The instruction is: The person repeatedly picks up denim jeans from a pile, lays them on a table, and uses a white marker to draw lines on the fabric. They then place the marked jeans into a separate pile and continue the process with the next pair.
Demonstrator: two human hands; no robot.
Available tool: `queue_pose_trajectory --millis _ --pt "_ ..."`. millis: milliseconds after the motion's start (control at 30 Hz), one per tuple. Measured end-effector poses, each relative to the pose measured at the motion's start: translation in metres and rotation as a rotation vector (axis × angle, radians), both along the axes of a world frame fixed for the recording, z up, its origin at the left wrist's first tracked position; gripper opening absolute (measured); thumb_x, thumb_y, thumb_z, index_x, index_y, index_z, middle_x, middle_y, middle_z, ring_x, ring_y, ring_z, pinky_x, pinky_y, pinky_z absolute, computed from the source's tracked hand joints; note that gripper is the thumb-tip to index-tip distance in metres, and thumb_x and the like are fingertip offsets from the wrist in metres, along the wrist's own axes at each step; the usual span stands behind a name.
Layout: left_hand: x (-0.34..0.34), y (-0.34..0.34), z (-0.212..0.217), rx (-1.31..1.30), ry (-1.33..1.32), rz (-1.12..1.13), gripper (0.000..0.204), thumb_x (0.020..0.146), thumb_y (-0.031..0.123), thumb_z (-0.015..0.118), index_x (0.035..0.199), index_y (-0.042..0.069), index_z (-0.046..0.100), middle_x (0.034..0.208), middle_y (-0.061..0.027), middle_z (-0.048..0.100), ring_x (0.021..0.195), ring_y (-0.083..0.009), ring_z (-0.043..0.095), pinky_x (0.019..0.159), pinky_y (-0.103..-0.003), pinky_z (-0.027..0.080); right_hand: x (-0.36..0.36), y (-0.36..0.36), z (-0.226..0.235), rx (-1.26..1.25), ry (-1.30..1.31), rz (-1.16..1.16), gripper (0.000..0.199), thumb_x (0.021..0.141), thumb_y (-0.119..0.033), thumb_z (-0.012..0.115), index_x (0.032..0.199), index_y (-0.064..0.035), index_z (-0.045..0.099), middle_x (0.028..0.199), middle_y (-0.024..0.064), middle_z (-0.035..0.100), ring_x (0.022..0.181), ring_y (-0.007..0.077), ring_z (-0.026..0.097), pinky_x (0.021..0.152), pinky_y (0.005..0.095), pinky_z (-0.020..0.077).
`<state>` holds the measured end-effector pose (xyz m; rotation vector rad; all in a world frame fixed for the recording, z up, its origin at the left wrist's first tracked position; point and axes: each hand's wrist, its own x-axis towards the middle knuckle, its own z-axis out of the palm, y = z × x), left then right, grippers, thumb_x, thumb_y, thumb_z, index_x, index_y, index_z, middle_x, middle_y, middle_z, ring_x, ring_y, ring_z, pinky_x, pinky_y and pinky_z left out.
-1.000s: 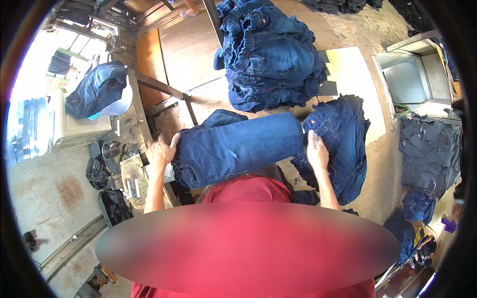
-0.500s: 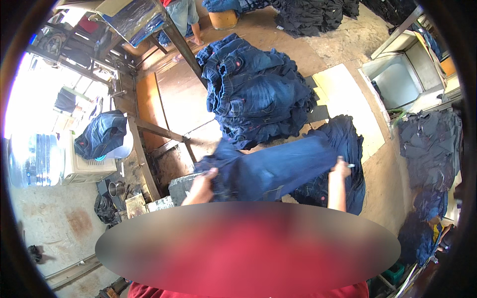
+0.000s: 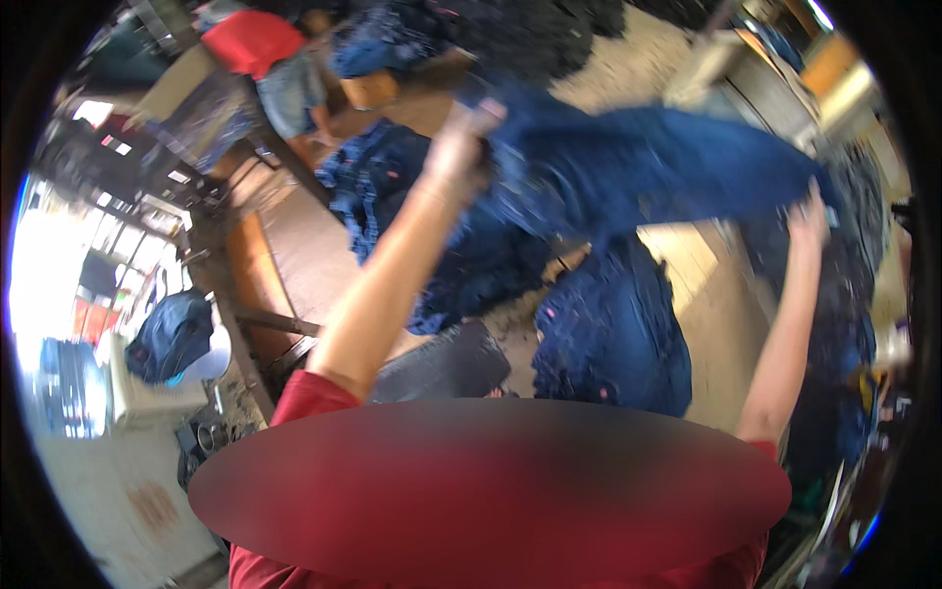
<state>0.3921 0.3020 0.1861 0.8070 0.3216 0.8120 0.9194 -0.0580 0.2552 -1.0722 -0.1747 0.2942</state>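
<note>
A pair of dark blue denim jeans (image 3: 648, 162) is stretched sideways in the air between my two hands, blurred by motion. My left hand (image 3: 461, 152) is closed on one end of it, at the upper middle, with the arm reaching far forward. At the other end, my right hand (image 3: 810, 221) grips the narrower part, probably a leg. Below the held jeans lies a smaller stack of denim (image 3: 618, 329). A larger heap of denim garments (image 3: 383, 172) sits behind my left forearm and is partly hidden by it.
A dark flat board (image 3: 451, 363) is close in front of me. At the far left, a person in a red top (image 3: 257, 44) stands near an orange-brown stool (image 3: 371, 90). Dark clothes (image 3: 530, 39) are heaped at the back. A large water bottle (image 3: 71, 388) stands at left.
Both hands have lifted the jeans up and forward, over the stacks, and shifted right. My view has turned, bringing more of the person at the far left into sight.
</note>
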Motion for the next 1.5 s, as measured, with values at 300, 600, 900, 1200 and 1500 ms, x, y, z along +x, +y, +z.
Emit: queue_pose_trajectory --millis 300,600,900,1200,1500 --pt "-0.222 0.112 -0.109 0.168 0.704 0.399 0.066 0.111 0.029 0.063 0.167 0.006 0.039 0.167 -0.0149 0.050 0.152 -0.0304 0.049 0.127 -0.047 0.037 -0.135 -0.027 -0.241 -1.283 -0.578 0.546 0.017 0.090 -0.007 0.075 0.106 -0.0069 0.069 0.095 0.0076 0.079 0.088 0.0187 0.078 0.070 0.0379 0.0616" --pt "-0.384 -0.086 -0.200 0.158 1.195 0.272 0.046 0.108 0.028 0.071 0.144 0.000 0.065 0.125 -0.0103 0.077 0.109 -0.0185 0.073 0.093 -0.031 0.058 -0.355 -0.250 -0.423 -2.063 -1.089 0.670 0.043 0.091 -0.016 0.079 0.125 -0.0068 0.054 0.168 0.0176 0.030 0.153 0.0535 0.035 0.100 0.0804 0.0498" --pt "-0.222 -0.205 -0.157 0.393 1.225 -0.269 0.020 0.105 0.012 0.072 0.122 0.003 0.078 0.113 -0.0086 0.082 0.103 -0.0144 0.074 0.089 -0.032 0.058 -0.326 -0.242 -0.377 -1.562 -0.421 0.221 0.062 0.087 0.000 0.071 0.141 0.0076 0.042 0.115 0.0339 0.066 0.109 0.0533 0.066 0.092 0.0575 0.0536" --pt "0.025 -0.344 -0.181 -0.243 0.512 -0.967 0.071 0.114 0.061 0.043 0.155 0.005 0.056 0.148 -0.0144 0.067 0.138 -0.0273 0.059 0.123 -0.045 0.040 -0.342 -0.079 -0.230 -1.117 -0.801 0.014 0.041 0.089 0.005 0.069 0.122 0.0044 0.046 0.110 0.0226 0.053 0.102 0.0428 0.059 0.094 0.0498 0.0482" --pt "-0.023 -0.185 -0.208 -0.838 0.197 0.113 0.041 0.117 0.041 0.050 0.137 0.009 0.065 0.136 -0.0140 0.072 0.123 -0.0320 0.071 0.112 -0.056 0.055 -0.506 -0.003 -0.274 -0.941 -0.997 0.550 0.033 0.080 0.009 0.066 0.110 0.0030 0.053 0.117 0.0278 0.056 0.104 0.0470 0.063 0.091 0.0515 0.0542"
